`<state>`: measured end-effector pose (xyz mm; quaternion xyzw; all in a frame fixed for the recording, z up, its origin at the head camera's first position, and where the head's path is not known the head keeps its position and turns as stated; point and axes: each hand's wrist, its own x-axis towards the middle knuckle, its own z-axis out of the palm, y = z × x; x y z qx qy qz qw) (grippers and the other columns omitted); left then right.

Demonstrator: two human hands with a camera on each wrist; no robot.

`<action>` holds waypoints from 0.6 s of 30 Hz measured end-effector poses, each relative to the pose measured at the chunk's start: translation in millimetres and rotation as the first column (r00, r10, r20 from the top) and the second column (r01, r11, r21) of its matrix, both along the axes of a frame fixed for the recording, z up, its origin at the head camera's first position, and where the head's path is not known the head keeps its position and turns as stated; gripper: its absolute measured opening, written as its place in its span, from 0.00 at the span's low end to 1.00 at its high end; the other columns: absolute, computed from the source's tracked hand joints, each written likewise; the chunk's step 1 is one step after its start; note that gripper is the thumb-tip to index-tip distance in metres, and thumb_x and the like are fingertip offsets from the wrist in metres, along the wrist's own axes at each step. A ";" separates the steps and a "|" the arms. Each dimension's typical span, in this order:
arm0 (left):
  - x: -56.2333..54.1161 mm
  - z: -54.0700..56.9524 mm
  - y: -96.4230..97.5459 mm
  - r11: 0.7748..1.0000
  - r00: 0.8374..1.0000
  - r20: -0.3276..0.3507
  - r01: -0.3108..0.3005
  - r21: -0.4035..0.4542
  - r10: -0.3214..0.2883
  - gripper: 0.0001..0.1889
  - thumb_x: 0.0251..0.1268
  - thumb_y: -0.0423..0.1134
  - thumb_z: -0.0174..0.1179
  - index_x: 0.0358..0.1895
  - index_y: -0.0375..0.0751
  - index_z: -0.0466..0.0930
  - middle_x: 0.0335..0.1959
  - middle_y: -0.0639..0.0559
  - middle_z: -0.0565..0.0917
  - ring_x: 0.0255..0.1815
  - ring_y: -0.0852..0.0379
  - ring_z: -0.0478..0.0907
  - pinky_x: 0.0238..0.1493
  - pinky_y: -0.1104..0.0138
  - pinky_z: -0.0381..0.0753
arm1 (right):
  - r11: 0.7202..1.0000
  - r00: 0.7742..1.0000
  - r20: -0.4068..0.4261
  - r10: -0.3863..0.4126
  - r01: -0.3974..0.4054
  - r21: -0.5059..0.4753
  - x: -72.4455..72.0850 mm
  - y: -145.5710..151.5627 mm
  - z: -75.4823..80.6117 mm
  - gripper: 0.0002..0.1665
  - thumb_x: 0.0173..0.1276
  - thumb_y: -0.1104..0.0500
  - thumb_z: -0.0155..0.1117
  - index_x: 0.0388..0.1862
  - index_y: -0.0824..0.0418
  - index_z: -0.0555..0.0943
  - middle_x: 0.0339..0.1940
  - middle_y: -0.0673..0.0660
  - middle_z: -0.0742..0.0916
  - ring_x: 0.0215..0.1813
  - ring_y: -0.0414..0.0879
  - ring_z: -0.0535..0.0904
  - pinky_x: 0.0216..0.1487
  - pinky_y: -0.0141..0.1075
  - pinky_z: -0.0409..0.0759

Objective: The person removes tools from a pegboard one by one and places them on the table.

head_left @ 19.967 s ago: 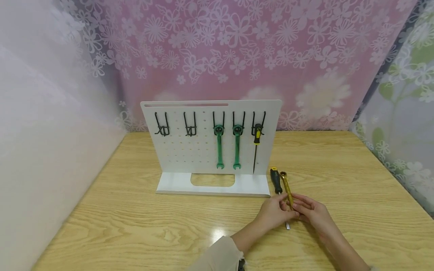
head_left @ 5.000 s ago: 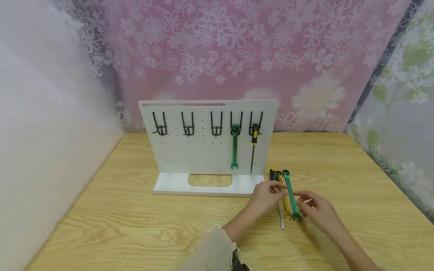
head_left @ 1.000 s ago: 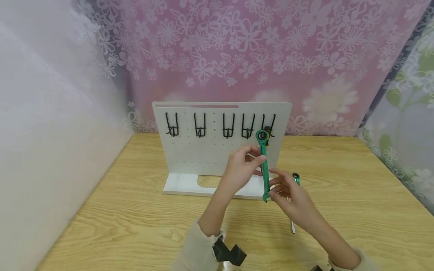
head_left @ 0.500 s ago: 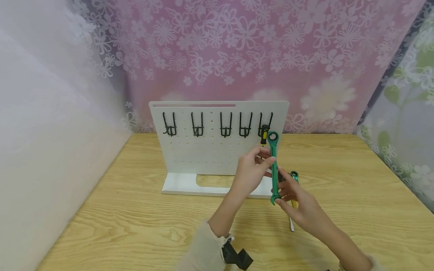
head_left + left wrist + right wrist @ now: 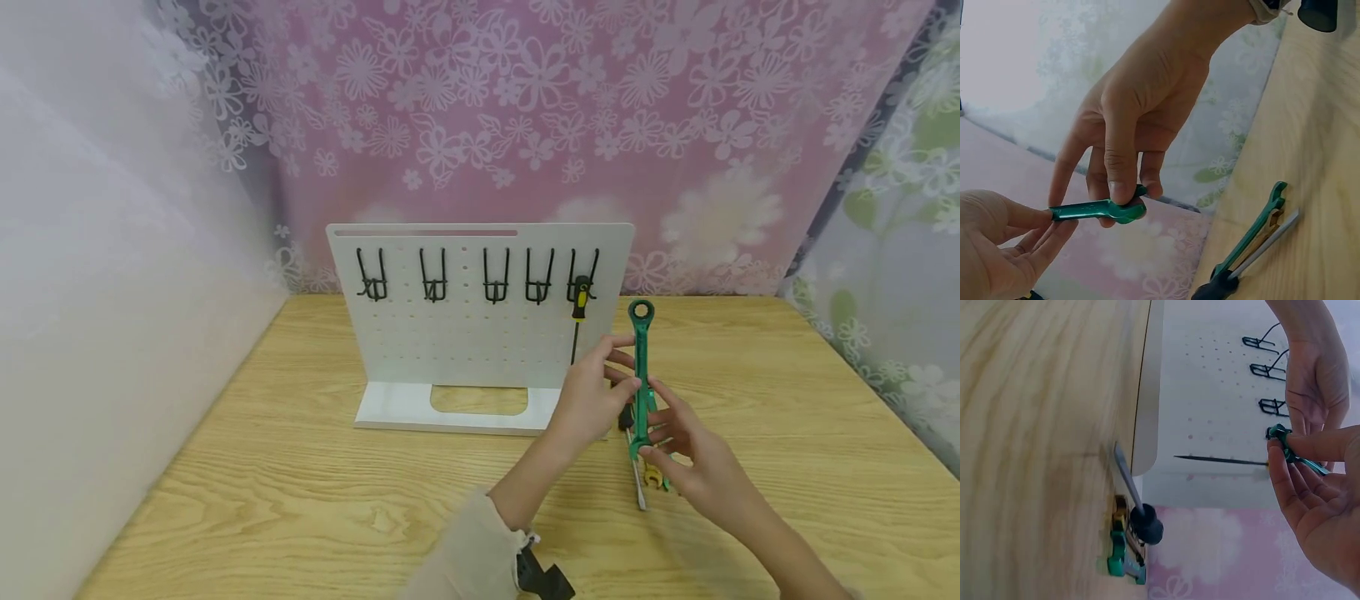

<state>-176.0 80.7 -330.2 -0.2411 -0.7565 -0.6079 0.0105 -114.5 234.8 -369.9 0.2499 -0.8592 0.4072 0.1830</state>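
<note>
Both hands hold a green ratchet combination wrench (image 5: 641, 358) upright over the table, right of the pegboard. My left hand (image 5: 592, 400) pinches its shaft between thumb and fingers, below the ring end. The right hand (image 5: 693, 446) grips it near the open jaw end, with the thumb laid over that end in the left wrist view. Below and behind it on the table lie a flat-blade screwdriver (image 5: 1127, 478), a golden wrench (image 5: 654, 477) and a second green wrench (image 5: 1250, 234), side by side and partly hidden by the hands.
A white pegboard stand (image 5: 420, 342) rises from the wooden table (image 5: 300, 500), carrying several black double hooks. On the rightmost hook hangs a black-and-yellow screwdriver (image 5: 581, 298). A white wall (image 5: 112, 292) borders the left; a pink floral curtain (image 5: 465, 108) hangs behind.
Earlier, two green wrenches hung on the board. One was laid beside the golden wrench and screwdriver; the other has left its hook and moved right and down with both hands.
</note>
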 end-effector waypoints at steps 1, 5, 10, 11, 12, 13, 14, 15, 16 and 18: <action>0.7 -2.2 2.7 1.000 1.000 -0.002 0.007 -0.019 -0.007 0.24 0.60 0.28 0.59 0.60 0.47 0.69 0.40 0.57 0.77 0.36 0.68 0.76 0.29 0.76 0.76 | 1.000 1.000 0.004 -0.007 0.007 -0.001 0.5 2.3 -0.8 0.53 0.48 0.82 0.64 0.71 0.65 0.53 0.41 0.57 0.77 0.37 0.37 0.77 0.37 0.25 0.76; 3.3 -11.5 13.6 0.997 0.999 0.018 0.039 -0.061 -0.038 0.27 0.59 0.27 0.60 0.63 0.48 0.67 0.40 0.58 0.77 0.34 0.70 0.76 0.30 0.77 0.75 | 1.000 0.999 0.033 -0.017 0.018 -0.023 2.0 11.2 -2.3 0.52 0.50 0.81 0.63 0.72 0.63 0.52 0.40 0.58 0.77 0.37 0.37 0.78 0.36 0.25 0.76; 7.0 -22.9 25.7 0.987 0.999 0.013 0.040 -0.153 -0.038 0.30 0.58 0.27 0.61 0.64 0.49 0.66 0.38 0.60 0.77 0.33 0.71 0.74 0.27 0.79 0.73 | 0.999 0.996 0.083 -0.032 0.034 -0.019 2.9 24.3 -4.0 0.49 0.55 0.77 0.63 0.72 0.61 0.52 0.41 0.56 0.77 0.37 0.39 0.79 0.37 0.25 0.76; 7.8 -25.1 27.9 0.985 0.999 0.016 0.041 -0.166 -0.039 0.31 0.57 0.27 0.61 0.64 0.50 0.66 0.37 0.61 0.77 0.32 0.71 0.74 0.26 0.78 0.73 | 0.999 0.995 0.090 -0.034 0.036 -0.017 2.8 27.1 -4.7 0.49 0.56 0.77 0.62 0.72 0.61 0.52 0.41 0.56 0.77 0.37 0.39 0.79 0.37 0.26 0.77; 8.6 -27.2 30.0 0.983 0.999 0.016 0.041 -0.177 -0.038 0.31 0.57 0.27 0.61 0.65 0.50 0.66 0.37 0.61 0.77 0.32 0.71 0.74 0.26 0.78 0.73 | 0.999 0.995 0.094 -0.033 0.035 -0.017 2.5 29.6 -5.5 0.49 0.56 0.78 0.61 0.72 0.62 0.52 0.41 0.56 0.77 0.37 0.40 0.79 0.36 0.26 0.77; 9.3 -29.2 32.3 0.983 0.999 0.021 0.041 -0.178 -0.038 0.32 0.57 0.27 0.61 0.65 0.51 0.66 0.36 0.61 0.77 0.32 0.71 0.74 0.26 0.78 0.73 | 0.999 0.994 0.101 -0.031 0.033 -0.020 2.2 32.0 -6.3 0.49 0.56 0.78 0.61 0.72 0.62 0.52 0.41 0.55 0.76 0.36 0.40 0.79 0.35 0.27 0.77; 10.3 -31.0 34.3 0.983 0.999 0.027 0.042 -0.176 -0.038 0.32 0.57 0.26 0.62 0.65 0.51 0.65 0.36 0.61 0.77 0.32 0.71 0.74 0.25 0.78 0.73 | 0.999 0.994 0.106 -0.027 0.030 -0.023 1.9 34.2 -7.2 0.49 0.55 0.79 0.60 0.72 0.62 0.52 0.41 0.55 0.76 0.36 0.40 0.79 0.34 0.28 0.78; 11.2 -32.7 36.5 0.984 0.999 0.032 0.044 -0.173 -0.039 0.33 0.57 0.26 0.61 0.66 0.51 0.65 0.36 0.61 0.76 0.32 0.70 0.73 0.25 0.78 0.73 | 0.999 0.993 0.113 -0.026 0.029 -0.025 1.6 36.2 -8.2 0.49 0.55 0.80 0.60 0.72 0.62 0.52 0.41 0.55 0.76 0.36 0.39 0.79 0.33 0.29 0.78; 12.1 -34.3 38.7 0.985 0.998 0.038 0.045 -0.166 -0.039 0.33 0.56 0.26 0.61 0.66 0.51 0.64 0.36 0.61 0.76 0.32 0.70 0.73 0.25 0.78 0.73 | 0.999 0.992 0.123 -0.022 0.026 -0.032 1.3 38.1 -9.3 0.49 0.55 0.81 0.59 0.72 0.62 0.52 0.41 0.56 0.76 0.36 0.40 0.79 0.32 0.30 0.79; 13.8 -37.3 43.2 0.985 0.999 0.036 0.037 -0.167 -0.031 0.34 0.56 0.25 0.62 0.66 0.50 0.64 0.36 0.60 0.76 0.31 0.70 0.72 0.25 0.78 0.73 | 0.999 0.990 0.142 -0.019 0.024 -0.034 1.0 41.6 -11.5 0.49 0.55 0.82 0.58 0.72 0.61 0.52 0.41 0.57 0.76 0.35 0.40 0.78 0.31 0.31 0.79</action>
